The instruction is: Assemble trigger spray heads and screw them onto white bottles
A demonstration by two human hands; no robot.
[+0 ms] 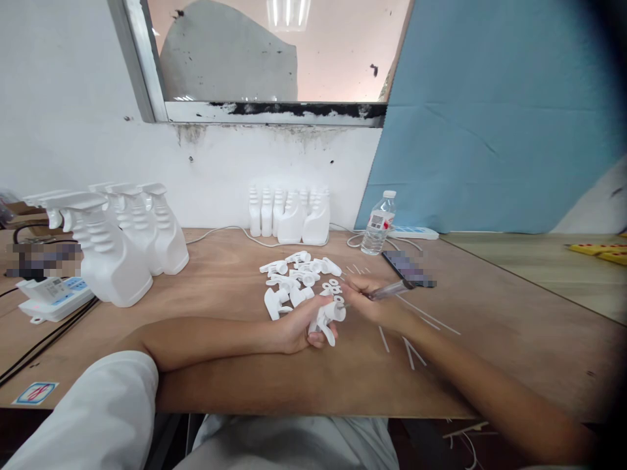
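Note:
My left hand (298, 329) is wrapped round a white trigger spray head (323, 321), its round collar facing right. Just right of it, my right hand (369, 300) closes on a slim hand tool (392, 289) with a see-through handle and a dark end. The tool's thin tip points toward the spray head; whether they touch I cannot tell. Beyond my left hand lies a pile of white trigger spray heads (289, 277). Small white rings (332, 287) lie between the pile and my right hand. Thin white tubes (409, 352) are scattered around my right forearm.
White spray bottles with heads fitted (112, 261) stand at the left, beside a power strip (53, 300). Several headless white bottles (291, 219) line the wall. A water bottle (379, 225), a phone (406, 269) and another power strip (414, 232) are at the back right.

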